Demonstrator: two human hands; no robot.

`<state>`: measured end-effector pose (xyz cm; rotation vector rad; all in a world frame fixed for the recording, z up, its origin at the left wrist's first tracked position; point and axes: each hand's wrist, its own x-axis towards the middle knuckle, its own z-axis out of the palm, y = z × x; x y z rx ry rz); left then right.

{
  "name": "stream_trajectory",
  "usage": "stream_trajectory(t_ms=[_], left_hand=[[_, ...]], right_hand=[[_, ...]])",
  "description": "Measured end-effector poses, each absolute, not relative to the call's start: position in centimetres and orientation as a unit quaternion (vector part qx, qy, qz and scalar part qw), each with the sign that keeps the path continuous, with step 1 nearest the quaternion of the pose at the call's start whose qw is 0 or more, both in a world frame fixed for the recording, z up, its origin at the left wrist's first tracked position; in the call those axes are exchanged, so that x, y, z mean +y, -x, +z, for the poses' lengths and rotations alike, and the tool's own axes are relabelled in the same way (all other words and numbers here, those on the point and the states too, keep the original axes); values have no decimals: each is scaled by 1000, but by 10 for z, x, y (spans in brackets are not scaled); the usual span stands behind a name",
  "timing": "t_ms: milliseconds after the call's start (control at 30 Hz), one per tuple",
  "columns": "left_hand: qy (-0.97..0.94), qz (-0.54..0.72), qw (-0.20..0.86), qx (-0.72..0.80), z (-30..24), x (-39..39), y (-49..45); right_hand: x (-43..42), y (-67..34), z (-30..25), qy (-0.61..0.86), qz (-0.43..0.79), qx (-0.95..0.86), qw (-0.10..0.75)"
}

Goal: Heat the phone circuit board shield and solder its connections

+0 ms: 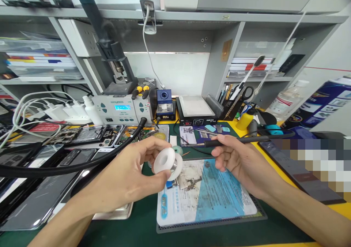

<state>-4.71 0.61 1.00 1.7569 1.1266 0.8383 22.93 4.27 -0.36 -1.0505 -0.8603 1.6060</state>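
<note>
My left hand [137, 170] pinches a white plastic spool [164, 160] between thumb and fingers; a little silvery wire, seemingly solder, shows between its flanges. In my right hand [233, 159] is a soldering iron [212, 143] with a black handle, held like a pen, its metal shaft aimed left toward the spool. Below both hands lies a blue and white work mat [219, 203], stained with dark marks. A small circuit board piece [194, 183] rests on the mat, just right of and below the spool. Behind the spool sits a round greenish thing [178, 150], partly hidden.
Phones and phone parts [55, 181] crowd the left, crossed by a thick black hose [109, 161]. At the back stand a hot air station [123, 109] and a heating plate [196, 109]. A bottle [287, 97], a blue can [320, 100] and a dark tablet-like panel [287, 166] are on the right.
</note>
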Motion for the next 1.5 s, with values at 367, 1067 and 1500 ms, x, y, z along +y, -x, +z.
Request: stream_trajectory(t_ms=[367, 1067, 1500], left_hand=[[-702, 328, 432, 462, 10, 8, 46], [-692, 320, 436, 479, 12, 6, 42], [-692, 325, 440, 470, 10, 6, 41]], right_hand=[[43, -227, -2, 438, 660, -354, 496], [43, -229, -5, 428, 664, -365, 493], [44, -228, -5, 432, 661, -367, 492]])
